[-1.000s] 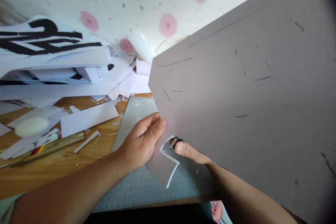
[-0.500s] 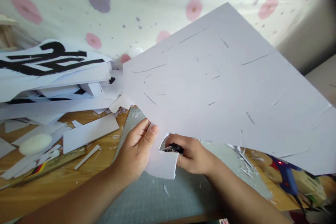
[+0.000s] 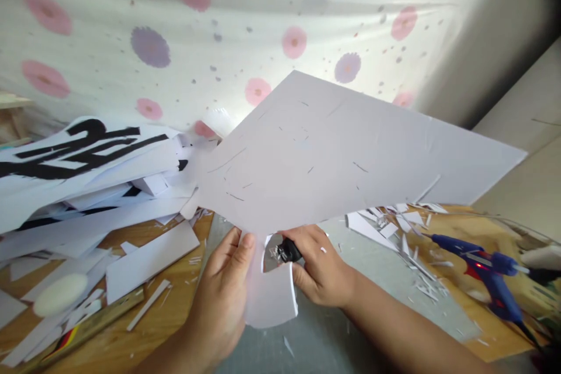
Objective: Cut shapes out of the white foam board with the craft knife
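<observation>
Held a white board [image 3: 315,158] at the dial's centre, above the mat [image 3: 315,339], clamping its narrow lower end in the left hand [image 3: 230,289] at seven o'clock; gripped a black tool [image 3: 290,250] in the right hand [image 3: 324,269] at five o'clock.

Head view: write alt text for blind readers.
The left hand grips a large white board above a cutting mat; the right hand holds a black tool at the board's cut edge. White scraps and a blue glue gun lie around.

White board [image 3: 307,175] in left fingers [image 3: 242,255], black tool [image 3: 290,250] in right fingers [image 3: 304,280]
</observation>
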A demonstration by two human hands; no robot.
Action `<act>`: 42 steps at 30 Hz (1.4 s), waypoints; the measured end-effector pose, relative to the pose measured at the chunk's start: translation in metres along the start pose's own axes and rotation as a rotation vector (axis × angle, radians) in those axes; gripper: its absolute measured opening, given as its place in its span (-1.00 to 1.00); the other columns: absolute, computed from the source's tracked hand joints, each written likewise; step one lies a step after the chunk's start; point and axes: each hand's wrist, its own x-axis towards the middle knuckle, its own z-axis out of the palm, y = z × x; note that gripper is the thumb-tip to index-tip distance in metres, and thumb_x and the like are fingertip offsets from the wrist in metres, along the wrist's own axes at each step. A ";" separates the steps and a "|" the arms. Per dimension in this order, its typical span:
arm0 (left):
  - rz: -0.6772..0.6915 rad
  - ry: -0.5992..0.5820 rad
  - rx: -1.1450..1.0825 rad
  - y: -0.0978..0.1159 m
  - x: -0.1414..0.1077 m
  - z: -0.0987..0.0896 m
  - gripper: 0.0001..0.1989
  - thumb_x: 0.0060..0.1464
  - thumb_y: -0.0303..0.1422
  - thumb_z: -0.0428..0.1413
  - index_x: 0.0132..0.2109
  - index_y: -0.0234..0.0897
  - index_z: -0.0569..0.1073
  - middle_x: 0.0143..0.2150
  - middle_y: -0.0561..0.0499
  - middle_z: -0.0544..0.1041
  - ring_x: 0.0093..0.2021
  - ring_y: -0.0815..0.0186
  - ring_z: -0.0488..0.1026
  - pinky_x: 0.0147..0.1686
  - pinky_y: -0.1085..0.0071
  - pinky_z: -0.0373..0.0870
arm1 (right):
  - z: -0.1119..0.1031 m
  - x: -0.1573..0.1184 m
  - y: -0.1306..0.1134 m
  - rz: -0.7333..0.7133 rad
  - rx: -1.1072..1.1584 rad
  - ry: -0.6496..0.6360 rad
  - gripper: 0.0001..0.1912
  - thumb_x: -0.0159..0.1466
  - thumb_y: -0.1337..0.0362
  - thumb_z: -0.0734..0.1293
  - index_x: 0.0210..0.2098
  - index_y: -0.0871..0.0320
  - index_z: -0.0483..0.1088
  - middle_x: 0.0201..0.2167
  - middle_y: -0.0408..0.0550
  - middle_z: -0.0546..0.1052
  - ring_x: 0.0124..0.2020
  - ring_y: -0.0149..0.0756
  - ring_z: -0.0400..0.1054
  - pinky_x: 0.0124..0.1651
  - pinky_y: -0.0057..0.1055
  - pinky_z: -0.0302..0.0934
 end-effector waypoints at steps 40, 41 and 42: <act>-0.117 -0.109 -0.119 0.000 -0.006 0.007 -0.62 -0.04 -0.17 0.31 -0.52 -0.22 0.30 -0.63 0.19 0.18 -0.64 0.50 0.12 -0.68 0.55 0.10 | 0.023 -0.002 -0.001 0.088 -0.463 0.210 -0.52 0.11 0.59 0.17 0.01 0.17 0.18 -0.27 0.05 0.28 -0.25 -0.14 0.17 -0.25 -0.22 0.19; -0.113 -0.115 -0.126 0.000 -0.006 0.007 -0.63 -0.05 -0.18 0.32 -0.52 -0.23 0.30 -0.63 0.19 0.18 -0.64 0.50 0.12 -0.68 0.55 0.10 | 0.023 -0.002 -0.002 0.095 -0.459 0.213 -0.52 0.11 0.59 0.17 0.01 0.16 0.19 -0.27 0.05 0.28 -0.25 -0.14 0.17 -0.25 -0.22 0.18; -0.109 -0.121 -0.131 0.000 -0.006 0.007 -0.63 -0.05 -0.18 0.32 -0.51 -0.23 0.30 -0.62 0.19 0.18 -0.63 0.51 0.11 -0.67 0.55 0.10 | 0.023 -0.003 -0.002 0.103 -0.454 0.221 -0.53 0.12 0.58 0.18 0.00 0.16 0.20 -0.27 0.04 0.28 -0.25 -0.14 0.17 -0.26 -0.23 0.18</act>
